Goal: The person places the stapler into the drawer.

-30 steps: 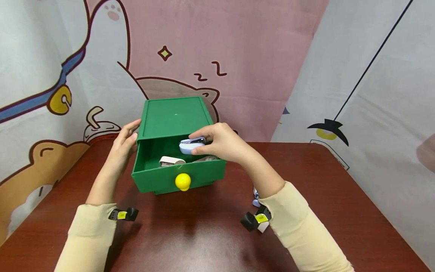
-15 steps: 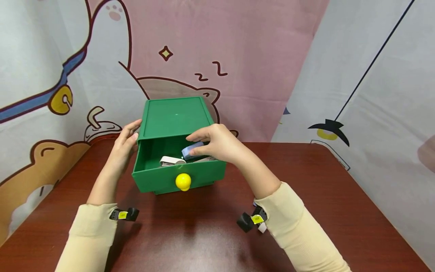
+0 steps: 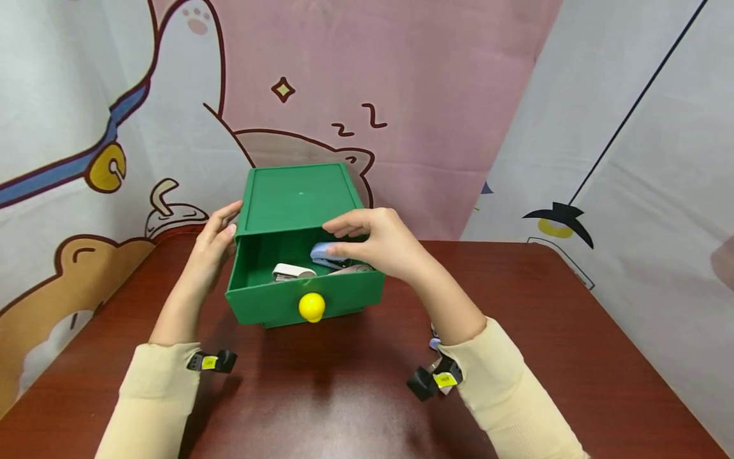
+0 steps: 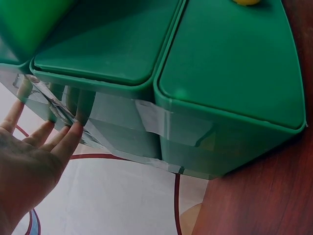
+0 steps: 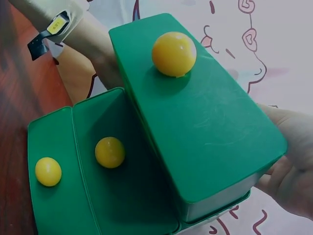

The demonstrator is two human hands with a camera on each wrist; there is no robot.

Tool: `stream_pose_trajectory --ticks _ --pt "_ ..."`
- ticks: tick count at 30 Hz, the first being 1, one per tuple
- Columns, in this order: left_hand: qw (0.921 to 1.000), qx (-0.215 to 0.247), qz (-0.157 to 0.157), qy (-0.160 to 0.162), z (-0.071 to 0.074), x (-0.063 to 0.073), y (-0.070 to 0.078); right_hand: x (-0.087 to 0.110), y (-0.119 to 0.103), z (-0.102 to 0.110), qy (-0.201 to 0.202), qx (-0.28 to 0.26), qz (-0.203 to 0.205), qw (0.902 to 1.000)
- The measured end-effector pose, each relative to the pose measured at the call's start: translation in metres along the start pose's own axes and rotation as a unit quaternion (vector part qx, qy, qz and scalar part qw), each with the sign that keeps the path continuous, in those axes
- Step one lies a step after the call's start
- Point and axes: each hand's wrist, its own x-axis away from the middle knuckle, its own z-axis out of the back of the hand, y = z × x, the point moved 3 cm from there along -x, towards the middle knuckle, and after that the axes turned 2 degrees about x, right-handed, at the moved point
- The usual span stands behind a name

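Note:
A green drawer cabinet (image 3: 300, 199) stands on the table with its top drawer (image 3: 258, 306) pulled out. My left hand (image 3: 208, 245) rests on the cabinet's left side, with straight fingertips against the wall in the left wrist view. My right hand (image 3: 385, 245) is over the drawer's right part, thumb and fingers spread apart. Just by the thumb, a light blue stapler (image 3: 322, 253) lies in the drawer. A white stapler-like item (image 3: 292, 271) and a partly hidden pale item (image 3: 355, 269) lie nearer the front. In the right wrist view, the drawer front (image 5: 215, 122) hides the right fingertips.
A yellow knob (image 3: 312, 307) sticks out from the drawer front. Two lower drawers with yellow knobs (image 5: 110, 152) are shut. Small light blue and white items (image 3: 435, 344) lie on the table, partly hidden by the right wrist. A printed curtain (image 3: 436, 127) hangs behind.
My right hand has lowered the light blue stapler into the drawer and let it go; thumb and fingers have spread. My left hand stays on the cabinet's side.

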Motion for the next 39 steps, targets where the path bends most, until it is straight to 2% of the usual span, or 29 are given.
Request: stream_pose_trajectory --ticks 4,9,15,21,25,33,39 --pt "1.0000 -0.003 0.001 -0.001 0.000 0.000 0.001 0.007 -0.003 0.002 0.045 -0.024 0.040 0.9979" --pt "1.0000 -0.006 0.000 -0.003 0.000 0.000 0.001 0.019 -0.007 0.005 0.112 -0.007 0.085 0.9900" --pt "1.0000 -0.003 0.002 -0.002 -0.001 0.000 0.001 0.036 -0.017 0.005 0.179 -0.001 0.142 0.9736" --pt "1.0000 -0.005 0.003 -0.002 -0.001 0.000 0.002 0.052 -0.023 -0.003 0.216 -0.007 0.195 0.9566" --pt "1.0000 -0.008 0.004 0.000 -0.001 0.001 0.002 0.061 -0.026 -0.010 0.232 -0.001 0.215 0.9486" --pt "0.9999 -0.009 0.005 0.000 -0.001 0.001 0.001 0.076 -0.025 -0.027 0.224 0.011 0.223 0.9486" --pt "1.0000 -0.008 0.002 0.000 -0.001 0.000 0.001 0.082 -0.024 -0.043 0.208 -0.008 0.240 0.9481"
